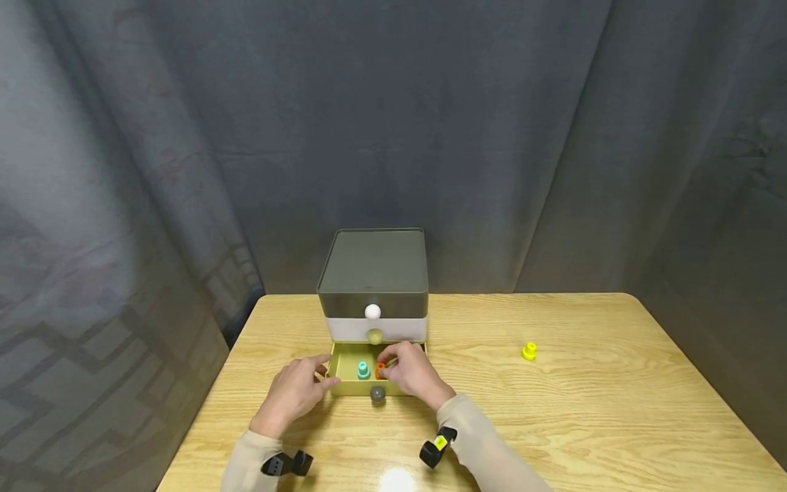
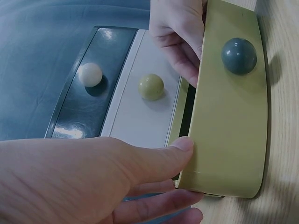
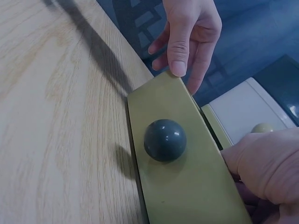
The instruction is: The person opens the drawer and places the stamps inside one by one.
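Note:
A small desktop drawer cabinet (image 1: 374, 263) stands on the table, its bottom olive-green drawer (image 1: 349, 388) pulled out. My left hand (image 1: 295, 389) holds the drawer's left front corner, with the thumb on the front panel's edge and the fingers along the side. Inside the drawer, my right hand (image 1: 413, 372) pinches a small orange stepped piece (image 1: 380, 371), partly covered by the fingers. Beside it, a turquoise stepped piece (image 1: 363, 371) stands upright on the drawer floor. The drawer's dark round knob (image 3: 165, 140) shows on the front panel; both wrist views hide the pieces.
A yellow stepped piece (image 1: 529, 351) stands to the right on the wooden table (image 1: 590, 396). Above the pulled-out drawer are a white drawer (image 2: 145, 88) and a dark drawer (image 2: 100, 79), both closed. Grey curtains (image 1: 393, 137) hang behind and at both sides.

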Demonstrator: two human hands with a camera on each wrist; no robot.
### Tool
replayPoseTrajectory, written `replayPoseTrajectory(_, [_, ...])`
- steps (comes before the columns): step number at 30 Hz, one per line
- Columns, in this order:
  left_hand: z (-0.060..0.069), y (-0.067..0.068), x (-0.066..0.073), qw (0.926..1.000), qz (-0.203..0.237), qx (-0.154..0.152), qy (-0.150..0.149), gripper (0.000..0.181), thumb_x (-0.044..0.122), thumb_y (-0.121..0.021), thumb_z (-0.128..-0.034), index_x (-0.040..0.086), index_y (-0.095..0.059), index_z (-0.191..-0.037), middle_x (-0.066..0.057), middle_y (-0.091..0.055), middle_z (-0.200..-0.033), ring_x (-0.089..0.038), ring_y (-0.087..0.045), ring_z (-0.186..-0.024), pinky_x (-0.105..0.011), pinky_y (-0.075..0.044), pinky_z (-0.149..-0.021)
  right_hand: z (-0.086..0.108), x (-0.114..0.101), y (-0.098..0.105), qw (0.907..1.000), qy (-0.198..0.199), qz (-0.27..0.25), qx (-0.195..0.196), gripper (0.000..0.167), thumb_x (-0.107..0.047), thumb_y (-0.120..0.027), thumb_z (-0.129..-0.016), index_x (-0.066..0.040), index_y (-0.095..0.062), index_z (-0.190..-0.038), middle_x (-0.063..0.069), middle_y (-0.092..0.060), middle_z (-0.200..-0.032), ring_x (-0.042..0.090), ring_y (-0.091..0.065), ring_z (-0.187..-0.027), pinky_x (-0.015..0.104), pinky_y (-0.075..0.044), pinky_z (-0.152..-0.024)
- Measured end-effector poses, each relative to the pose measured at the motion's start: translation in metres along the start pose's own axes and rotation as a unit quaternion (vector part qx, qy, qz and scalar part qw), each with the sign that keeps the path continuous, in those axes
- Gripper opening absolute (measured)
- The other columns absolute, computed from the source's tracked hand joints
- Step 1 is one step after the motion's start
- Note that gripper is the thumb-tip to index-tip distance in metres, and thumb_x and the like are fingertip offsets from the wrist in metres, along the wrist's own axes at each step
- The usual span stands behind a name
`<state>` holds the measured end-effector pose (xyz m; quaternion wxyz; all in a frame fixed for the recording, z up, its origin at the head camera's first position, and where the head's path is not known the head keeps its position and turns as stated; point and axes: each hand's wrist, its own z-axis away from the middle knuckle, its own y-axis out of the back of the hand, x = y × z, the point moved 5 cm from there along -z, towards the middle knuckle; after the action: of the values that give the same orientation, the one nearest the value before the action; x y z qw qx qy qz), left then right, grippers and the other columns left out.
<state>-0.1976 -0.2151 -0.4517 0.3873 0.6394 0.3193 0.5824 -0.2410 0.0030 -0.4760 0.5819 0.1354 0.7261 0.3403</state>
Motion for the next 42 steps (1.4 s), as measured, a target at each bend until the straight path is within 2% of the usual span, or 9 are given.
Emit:
replayPoseTrajectory(8, [0.001, 0.002, 0.0, 1.0, -0.002, 0.001, 0.002, 0.051, 0.026, -0.082, -0.0949, 0.005, -0.07, -0.139, -0.011, -0.08, -0.111, -0.02, -0.076, -0.088, -0.048, -0.059, -0.078, 0.001, -0.002, -0.001, 1.0, 0.002, 0.004, -0.006, 0.014, -0.004, -0.087, -0.085, -0.004, -0.081, -0.098, 0.006, -0.079, -0.096, 0.007, -0.07, -0.076, 0.021, -0.055, -0.066])
replayPoseTrajectory(16, [0.0, 0.003, 0.001, 0.9999, -0.01, 0.003, 0.002, 0.051, 0.024, -0.083, -0.0943, 0.003, -0.07, -0.139, -0.011, -0.08, -0.108, -0.021, -0.076, -0.086, -0.046, -0.058, -0.075, 0.003, -0.005, 0.002, 0.9999, 0.012, -0.01, -0.001, 0.023, -0.01, -0.083, -0.091, 0.001, -0.079, -0.111, 0.011, -0.08, -0.102, 0.012, -0.073, -0.08, 0.023, -0.056, -0.068])
replayPoseTrajectory(23, [0.0, 0.002, 0.001, 0.9999, -0.011, 0.005, 0.001, 0.051, 0.024, -0.083, -0.0939, 0.003, -0.07, -0.138, -0.011, -0.08, -0.107, -0.021, -0.075, -0.085, -0.046, -0.058, -0.075, 0.009, -0.007, 0.01, 0.9997, 0.017, -0.017, 0.005, 0.027, -0.015, -0.083, -0.093, 0.0, -0.079, -0.116, 0.009, -0.08, -0.1, 0.01, -0.071, -0.08, 0.022, -0.055, -0.067])
replayPoseTrajectory(31, [0.0, 0.002, 0.001, 0.9999, -0.008, 0.01, 0.0, 0.05, 0.024, -0.083, -0.0942, 0.004, -0.07, -0.138, -0.011, -0.08, -0.109, -0.021, -0.076, -0.085, -0.047, -0.058, -0.076, 0.013, -0.006, 0.024, 0.9985, 0.039, -0.015, 0.034, 0.027, -0.016, -0.082, -0.093, -0.001, -0.079, -0.116, 0.008, -0.08, -0.1, 0.01, -0.071, -0.079, 0.021, -0.055, -0.068])
replayPoseTrajectory(36, [0.001, 0.002, 0.0, 1.0, -0.004, 0.008, 0.002, 0.051, 0.025, -0.082, -0.0947, 0.004, -0.07, -0.139, -0.012, -0.08, -0.111, -0.021, -0.076, -0.087, -0.048, -0.059, -0.077, 0.017, -0.004, 0.031, 0.9977, 0.038, -0.025, 0.049, 0.024, -0.016, -0.081, -0.093, -0.003, -0.08, -0.114, 0.004, -0.079, -0.094, 0.011, -0.07, -0.076, 0.022, -0.054, -0.067])
replayPoseTrajectory(42, [0.001, 0.003, 0.0, 0.9999, -0.004, 0.01, 0.001, 0.05, 0.024, -0.082, -0.0948, 0.003, -0.07, -0.139, -0.012, -0.08, -0.111, -0.021, -0.076, -0.087, -0.048, -0.059, -0.078, 0.021, -0.001, 0.036, 0.9965, 0.041, -0.026, 0.069, 0.019, -0.016, -0.083, -0.093, -0.008, -0.081, -0.11, 0.003, -0.08, -0.095, 0.011, -0.069, -0.076, 0.022, -0.054, -0.068])
